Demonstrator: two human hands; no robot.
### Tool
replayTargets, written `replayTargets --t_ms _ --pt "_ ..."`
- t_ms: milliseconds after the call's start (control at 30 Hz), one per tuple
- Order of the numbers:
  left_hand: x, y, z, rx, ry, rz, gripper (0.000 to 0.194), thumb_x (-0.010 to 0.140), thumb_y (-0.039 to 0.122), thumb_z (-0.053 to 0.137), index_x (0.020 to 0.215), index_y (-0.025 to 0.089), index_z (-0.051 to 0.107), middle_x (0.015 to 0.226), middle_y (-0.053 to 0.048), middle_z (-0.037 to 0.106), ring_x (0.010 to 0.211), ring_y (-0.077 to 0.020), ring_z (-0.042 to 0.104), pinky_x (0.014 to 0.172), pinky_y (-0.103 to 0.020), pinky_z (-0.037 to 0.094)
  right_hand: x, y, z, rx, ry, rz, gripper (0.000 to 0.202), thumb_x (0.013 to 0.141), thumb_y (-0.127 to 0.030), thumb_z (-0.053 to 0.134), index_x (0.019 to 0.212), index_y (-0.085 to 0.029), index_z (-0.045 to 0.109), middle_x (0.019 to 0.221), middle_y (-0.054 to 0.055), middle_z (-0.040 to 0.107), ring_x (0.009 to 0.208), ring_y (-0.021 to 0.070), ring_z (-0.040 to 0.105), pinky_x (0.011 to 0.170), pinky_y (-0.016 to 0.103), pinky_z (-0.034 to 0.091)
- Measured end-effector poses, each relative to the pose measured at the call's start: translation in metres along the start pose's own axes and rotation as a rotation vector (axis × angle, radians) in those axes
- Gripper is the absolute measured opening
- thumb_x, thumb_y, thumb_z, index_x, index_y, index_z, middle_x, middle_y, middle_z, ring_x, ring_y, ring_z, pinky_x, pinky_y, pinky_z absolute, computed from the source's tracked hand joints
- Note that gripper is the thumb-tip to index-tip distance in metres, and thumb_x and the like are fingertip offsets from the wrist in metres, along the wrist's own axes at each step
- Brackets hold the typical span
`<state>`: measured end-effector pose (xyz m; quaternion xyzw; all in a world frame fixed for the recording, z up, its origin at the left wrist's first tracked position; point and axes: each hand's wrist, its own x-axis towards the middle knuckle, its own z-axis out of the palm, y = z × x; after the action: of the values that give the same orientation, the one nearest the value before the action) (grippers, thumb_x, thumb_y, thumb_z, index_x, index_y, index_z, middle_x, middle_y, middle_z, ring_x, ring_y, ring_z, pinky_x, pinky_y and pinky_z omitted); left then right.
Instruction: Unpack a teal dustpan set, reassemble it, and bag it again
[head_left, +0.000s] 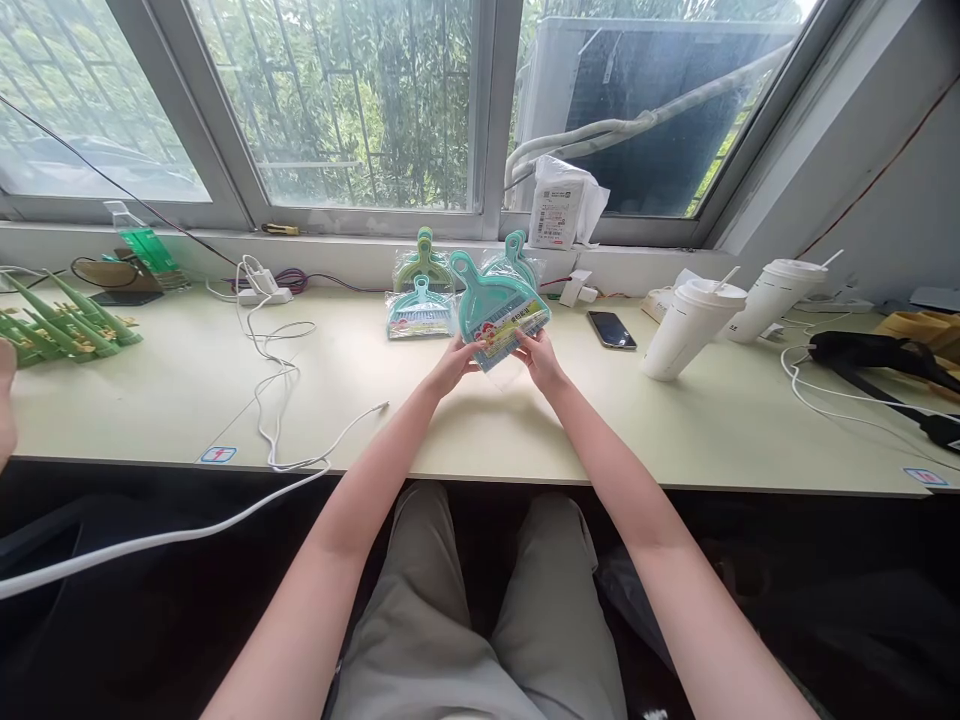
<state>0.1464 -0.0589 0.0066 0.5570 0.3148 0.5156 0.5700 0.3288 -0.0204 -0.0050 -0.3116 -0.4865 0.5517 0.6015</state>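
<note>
A teal dustpan-and-brush set (491, 298) in clear wrapping, with a printed label, is tilted above the table. My left hand (453, 366) grips its lower left edge, and my right hand (540, 358) grips its lower right. Behind it on the left, a smaller wrapped teal set (421, 312) lies on the table, with a green wrapped set (424, 262) standing behind that one. Another teal set (515, 255) is partly hidden behind the held one.
A phone (611, 330) and two lidded white cups (694, 325) with straws sit to the right. White cables (274, 400) cross the table (480, 440) on the left, near green spiky pieces (67, 325). Part of another person's hand (6, 400) shows at the left edge.
</note>
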Motion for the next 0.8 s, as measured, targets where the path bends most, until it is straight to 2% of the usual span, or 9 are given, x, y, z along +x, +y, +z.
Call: replayTargets --t_ms 133,367,567,800 --pt "0.001 -0.003 -0.002 -0.022 0.003 0.006 0.062 0.075 0.038 0.07 0.132 0.028 0.049 0.135 -0.008 0.057 0.119 -0.0263 0.057 0.093 -0.045 0.051 -0.003 0.0 0.003 -0.023 -0.04 -0.029 0.059 0.058 -0.036 0.085 0.107 -0.029 0.052 0.115 0.0 0.069 0.114 0.0239 0.062 0.099 0.047 0.053" --pt "0.003 -0.006 -0.001 -0.044 0.011 -0.009 0.064 0.074 0.04 0.073 0.132 0.027 0.049 0.134 -0.008 0.058 0.116 -0.0249 0.059 0.094 -0.045 0.051 0.001 -0.006 -0.006 0.012 -0.114 0.035 0.059 0.051 -0.024 0.088 0.099 -0.025 0.054 0.108 0.004 0.07 0.106 0.0252 0.065 0.1 0.048 0.052" --pt "0.001 -0.003 0.003 -0.027 0.015 -0.021 0.062 0.074 0.042 0.073 0.129 0.025 0.051 0.135 -0.009 0.058 0.117 -0.026 0.06 0.094 -0.044 0.051 -0.002 -0.004 0.0 -0.027 0.017 0.02 0.062 0.054 -0.027 0.087 0.107 -0.026 0.054 0.11 0.004 0.069 0.109 0.0256 0.065 0.097 0.048 0.054" --pt "0.005 -0.005 0.001 -0.043 0.092 -0.036 0.063 0.071 0.038 0.073 0.128 0.024 0.049 0.13 -0.009 0.061 0.115 -0.0264 0.061 0.09 -0.042 0.053 -0.005 -0.005 0.007 -0.01 0.012 -0.011 0.072 0.053 -0.027 0.088 0.115 -0.029 0.05 0.109 0.001 0.07 0.109 0.0244 0.065 0.099 0.047 0.054"
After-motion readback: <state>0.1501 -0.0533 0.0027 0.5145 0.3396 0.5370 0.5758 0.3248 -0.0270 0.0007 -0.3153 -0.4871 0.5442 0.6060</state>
